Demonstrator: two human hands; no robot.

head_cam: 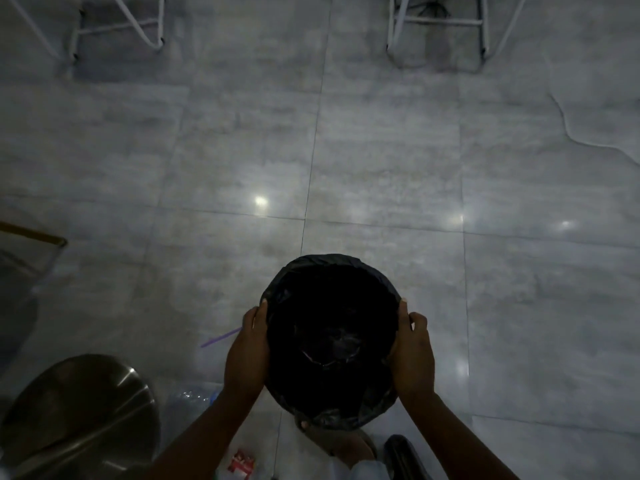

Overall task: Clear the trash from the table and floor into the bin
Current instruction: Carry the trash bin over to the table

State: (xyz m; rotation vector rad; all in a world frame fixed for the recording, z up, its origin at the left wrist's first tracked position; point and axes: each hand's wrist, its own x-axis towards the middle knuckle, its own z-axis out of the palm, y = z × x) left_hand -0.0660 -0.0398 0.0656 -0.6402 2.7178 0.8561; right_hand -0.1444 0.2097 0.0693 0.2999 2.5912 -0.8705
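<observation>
I hold the bin (332,341) between both hands, seen from above. It is round, lined with a black bag (377,407) whose edge folds over the rim. The interior is dark; I cannot tell what it contains.

My left hand (247,355) is pressed against the bin's left side, fingers (258,315) curled partly round the rim, thumb tip at the upper left edge. My right hand (414,355) mirrors it on the right side, fingers (417,320) wrapped against the bagged wall. Both hands are part closed on the bin, neither flat open nor clenched.

Whether the bin's base touches the floor (381,168) cannot be told from this angle. My foot (343,441) shows directly below the bin's near edge, with a dark shoe (403,455) just beside it to the right.

Trash lies on the floor at the lower left. A purple straw (221,337) lies just left of my left hand. A crushed clear plastic bottle (192,398) lies under my left forearm. A red and white wrapper (240,462) lies near the bottom edge, between my forearms.

A round metal stool seat (79,414) occupies the lower left corner. White chair legs (436,29) stand at the far edge of the floor, well apart from the bin.
</observation>
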